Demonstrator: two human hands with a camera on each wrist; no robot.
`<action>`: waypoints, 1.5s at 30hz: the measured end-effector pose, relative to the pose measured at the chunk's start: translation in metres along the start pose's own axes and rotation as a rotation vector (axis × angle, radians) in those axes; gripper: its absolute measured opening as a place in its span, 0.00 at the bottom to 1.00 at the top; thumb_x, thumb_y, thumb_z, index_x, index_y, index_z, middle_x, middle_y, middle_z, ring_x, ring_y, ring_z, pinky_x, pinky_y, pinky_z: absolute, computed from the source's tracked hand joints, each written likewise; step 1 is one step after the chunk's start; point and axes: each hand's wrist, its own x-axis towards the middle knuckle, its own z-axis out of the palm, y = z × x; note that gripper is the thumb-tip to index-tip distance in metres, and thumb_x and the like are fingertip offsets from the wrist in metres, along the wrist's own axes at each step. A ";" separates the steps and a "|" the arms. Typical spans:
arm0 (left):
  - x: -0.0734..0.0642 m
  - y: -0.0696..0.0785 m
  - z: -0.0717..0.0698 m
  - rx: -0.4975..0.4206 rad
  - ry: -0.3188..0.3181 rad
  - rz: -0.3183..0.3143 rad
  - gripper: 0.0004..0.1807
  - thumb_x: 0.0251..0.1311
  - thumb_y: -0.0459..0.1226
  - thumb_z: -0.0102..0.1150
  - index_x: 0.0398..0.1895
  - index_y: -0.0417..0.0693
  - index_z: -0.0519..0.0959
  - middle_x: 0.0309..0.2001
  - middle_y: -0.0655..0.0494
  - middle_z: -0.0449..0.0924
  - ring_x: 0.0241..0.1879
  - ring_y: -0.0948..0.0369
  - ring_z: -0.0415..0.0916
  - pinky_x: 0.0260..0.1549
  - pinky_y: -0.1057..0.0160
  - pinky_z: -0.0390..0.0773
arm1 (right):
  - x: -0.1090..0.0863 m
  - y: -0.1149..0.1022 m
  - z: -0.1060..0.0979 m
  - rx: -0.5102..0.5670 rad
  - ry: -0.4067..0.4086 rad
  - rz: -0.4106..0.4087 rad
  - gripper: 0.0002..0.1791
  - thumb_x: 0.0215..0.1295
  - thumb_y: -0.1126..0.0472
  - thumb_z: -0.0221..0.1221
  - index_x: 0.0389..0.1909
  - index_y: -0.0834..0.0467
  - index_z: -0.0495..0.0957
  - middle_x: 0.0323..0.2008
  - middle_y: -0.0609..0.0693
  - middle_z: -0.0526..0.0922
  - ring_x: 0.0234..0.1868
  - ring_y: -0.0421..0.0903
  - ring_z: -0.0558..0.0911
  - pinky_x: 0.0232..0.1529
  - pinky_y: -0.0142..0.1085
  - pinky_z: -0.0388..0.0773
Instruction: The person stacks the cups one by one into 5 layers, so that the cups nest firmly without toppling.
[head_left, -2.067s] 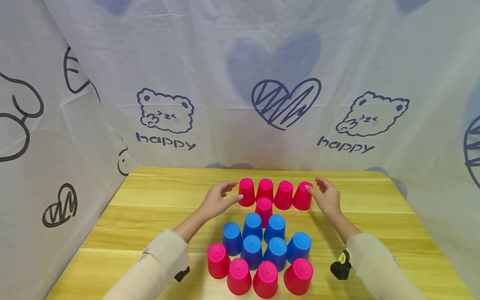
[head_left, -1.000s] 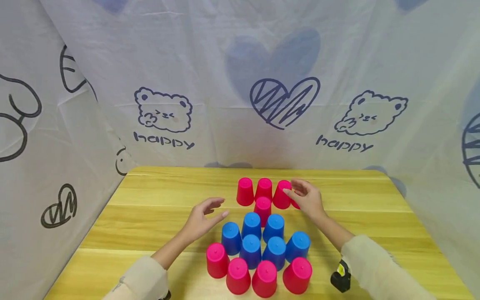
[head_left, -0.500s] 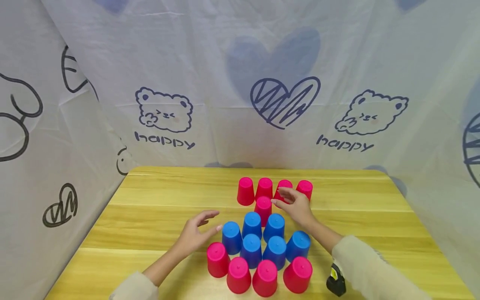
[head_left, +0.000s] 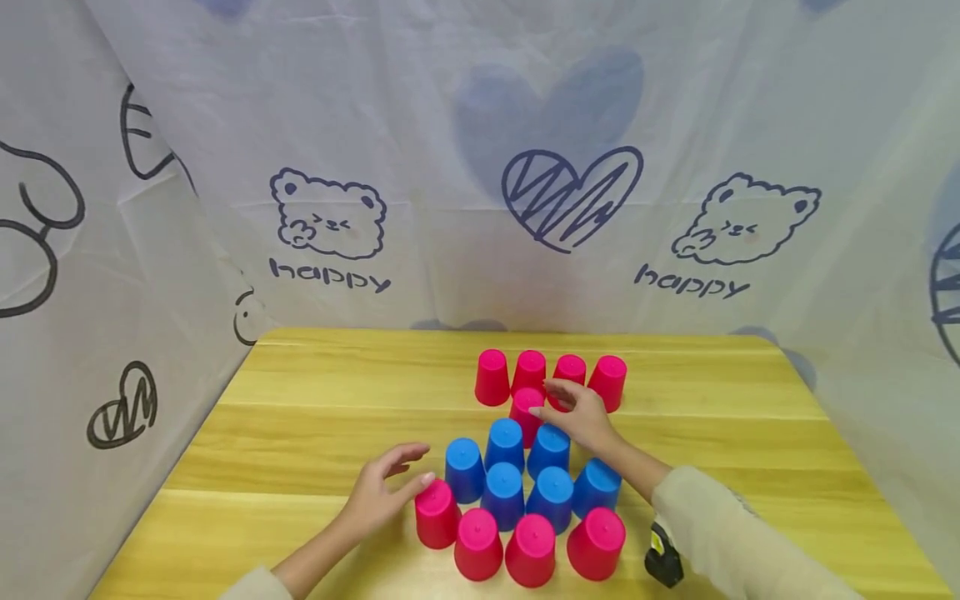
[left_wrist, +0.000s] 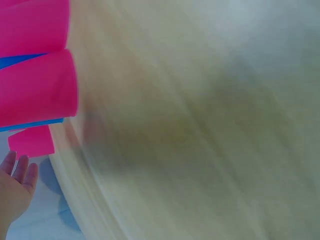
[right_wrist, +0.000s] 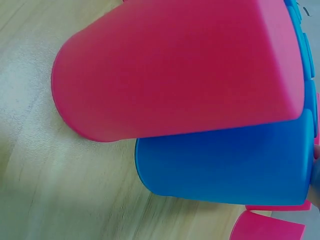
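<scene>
Pink and blue plastic cups stand upside down on the wooden table. In the head view my right hand (head_left: 583, 417) hovers with loosely bent fingers, its thumb tip overlapping the single pink cup (head_left: 523, 423) in the middle. A blue cup (head_left: 548, 454) lies just under that hand. My left hand (head_left: 378, 492) is spread beside the front row, thumb tip right at the top of the leftmost pink cup (head_left: 438, 518). The left wrist view catches the fingers of a hand (left_wrist: 17, 190) at its left edge. Pink and blue cups fill much of the right wrist view.
Behind the middle cup, several pink cups (head_left: 492, 379) form a back row. Several blue cups (head_left: 503, 497) cluster in the centre, with more pink cups (head_left: 531, 552) in front. Bare tabletop (head_left: 300, 417) shows at the left, and a printed white curtain (head_left: 450, 275) hangs behind.
My right hand has come away from the far-right pink cup, leftward and nearer, to the middle pink cup. My left hand has drawn back from the back row to the front-left pink cup.
</scene>
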 end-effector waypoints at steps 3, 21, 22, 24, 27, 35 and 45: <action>-0.005 -0.002 -0.001 -0.007 -0.012 -0.015 0.21 0.54 0.36 0.63 0.50 0.34 0.75 0.49 0.40 0.79 0.50 0.45 0.75 0.49 0.47 0.76 | 0.003 -0.002 0.002 -0.027 -0.008 -0.001 0.32 0.53 0.58 0.66 0.59 0.63 0.70 0.56 0.61 0.75 0.58 0.59 0.74 0.53 0.48 0.76; -0.024 -0.012 0.006 -0.024 0.011 -0.105 0.25 0.51 0.38 0.66 0.53 0.40 0.74 0.50 0.47 0.80 0.50 0.49 0.75 0.50 0.54 0.77 | 0.014 -0.001 0.006 -0.159 -0.086 0.000 0.31 0.51 0.61 0.67 0.57 0.64 0.71 0.53 0.61 0.77 0.53 0.59 0.77 0.49 0.45 0.80; -0.024 -0.013 0.006 -0.028 0.016 -0.105 0.25 0.51 0.38 0.66 0.53 0.40 0.75 0.50 0.47 0.80 0.50 0.50 0.76 0.50 0.55 0.77 | 0.014 -0.002 0.006 -0.161 -0.084 0.001 0.31 0.51 0.61 0.67 0.57 0.63 0.72 0.52 0.61 0.78 0.52 0.59 0.77 0.48 0.45 0.80; -0.025 -0.014 0.008 -0.032 0.025 -0.093 0.24 0.51 0.37 0.67 0.52 0.39 0.75 0.50 0.47 0.80 0.49 0.53 0.77 0.49 0.55 0.78 | 0.015 -0.002 0.006 -0.167 -0.082 -0.003 0.30 0.51 0.61 0.67 0.56 0.63 0.73 0.51 0.61 0.79 0.50 0.58 0.78 0.47 0.44 0.80; -0.027 -0.015 0.009 -0.036 0.032 -0.058 0.23 0.50 0.36 0.66 0.51 0.38 0.76 0.49 0.45 0.80 0.47 0.62 0.77 0.47 0.57 0.79 | 0.015 -0.002 0.008 -0.169 -0.085 -0.001 0.29 0.50 0.62 0.68 0.55 0.63 0.74 0.49 0.60 0.80 0.49 0.57 0.78 0.45 0.43 0.81; -0.029 -0.014 0.014 -0.061 0.030 -0.089 0.26 0.47 0.36 0.69 0.52 0.39 0.75 0.48 0.49 0.81 0.45 0.71 0.75 0.46 0.59 0.79 | 0.012 -0.004 0.005 -0.160 -0.050 0.023 0.27 0.50 0.61 0.68 0.53 0.62 0.75 0.47 0.58 0.81 0.48 0.55 0.79 0.44 0.43 0.81; -0.033 -0.012 0.018 -0.045 0.026 -0.076 0.28 0.43 0.37 0.72 0.51 0.41 0.76 0.47 0.52 0.82 0.43 0.71 0.76 0.45 0.63 0.79 | 0.010 -0.004 -0.008 -0.126 -0.044 0.004 0.27 0.51 0.61 0.68 0.53 0.62 0.74 0.48 0.58 0.80 0.48 0.54 0.80 0.45 0.41 0.81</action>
